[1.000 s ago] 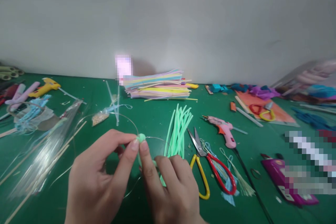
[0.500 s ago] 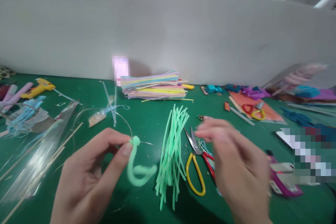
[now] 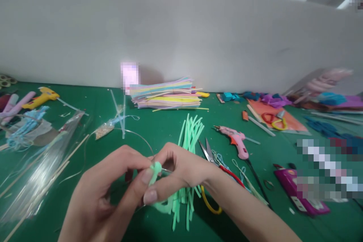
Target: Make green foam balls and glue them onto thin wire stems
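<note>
Near the middle of the view, my left hand (image 3: 113,185) pinches a curled light-green fuzzy stem (image 3: 156,167) between thumb and forefinger. My right hand (image 3: 172,174) meets it from the right, its thumb and finger closed on the same green piece. A thin wire (image 3: 141,137) loops up and leftward from the piece. Under and behind my right hand lies a bundle of green stems (image 3: 191,132). Scissors (image 3: 208,153) with one yellow and one red handle lie beside the bundle, partly covered by my right forearm.
A pink glue gun (image 3: 236,140) lies to the right, and a purple object (image 3: 300,193) farther right. Multicoloured stems (image 3: 167,94) are stacked by the grey wall. At left are a yellow glue gun (image 3: 42,97), clear plastic wrap (image 3: 42,174) and thin sticks.
My right hand has moved left from above the scissors and closed on the green piece, uncovering the pink glue gun. My left hand has shifted slightly right and down.
</note>
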Motion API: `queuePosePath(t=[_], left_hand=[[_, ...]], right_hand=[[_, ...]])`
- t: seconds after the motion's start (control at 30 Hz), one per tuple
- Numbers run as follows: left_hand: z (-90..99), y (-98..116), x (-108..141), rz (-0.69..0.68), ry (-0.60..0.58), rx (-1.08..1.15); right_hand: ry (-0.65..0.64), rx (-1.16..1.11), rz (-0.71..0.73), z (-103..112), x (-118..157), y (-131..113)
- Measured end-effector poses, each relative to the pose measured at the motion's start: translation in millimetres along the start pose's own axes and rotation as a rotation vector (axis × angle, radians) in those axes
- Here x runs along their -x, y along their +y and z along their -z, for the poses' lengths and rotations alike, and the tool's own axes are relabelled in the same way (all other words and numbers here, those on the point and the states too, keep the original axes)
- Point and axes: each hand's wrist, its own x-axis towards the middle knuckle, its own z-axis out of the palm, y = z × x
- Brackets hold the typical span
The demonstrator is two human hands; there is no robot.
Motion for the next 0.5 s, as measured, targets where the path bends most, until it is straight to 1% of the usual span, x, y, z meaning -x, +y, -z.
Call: queuePosePath(t=[0.1, 0.2, 0.27, 0.3, 0.4, 0.43, 0.47, 0.5], left_hand=[[0.8, -5, -1, -0.074, -0.02, -0.003], [2.0, -12, -5, -0.236, -0.114, -0.046], [2.6, -15, -8, -0.319, -0.176, -0.111], [2.8, -16, -9, -0.344, -0.168, -0.155], [2.8, -18, -10, -0.388, -0.054, -0.284], [2.8, -18, -10, -0.39, -0.033, -0.303], [2.9, -18, -10, -0.384, -0.038, -0.3], [3.0, -18, -10, -0.366, -0.079, -0.282]], right_hand=[[0.067, 0.068, 0.05, 3, 4, -4], [0.125, 0.18, 0.121, 11, 7, -9], [0.109, 0.219, 0.121, 18, 8, -13], [0.097, 0.218, 0.104, 23, 9, -16], [0.06, 0.175, 0.04, 36, 10, -24], [0.049, 0.16, 0.024, 40, 9, -26], [0.033, 0.146, 0.01, 43, 9, -27], [0.016, 0.133, 0.001, 46, 9, -28]])
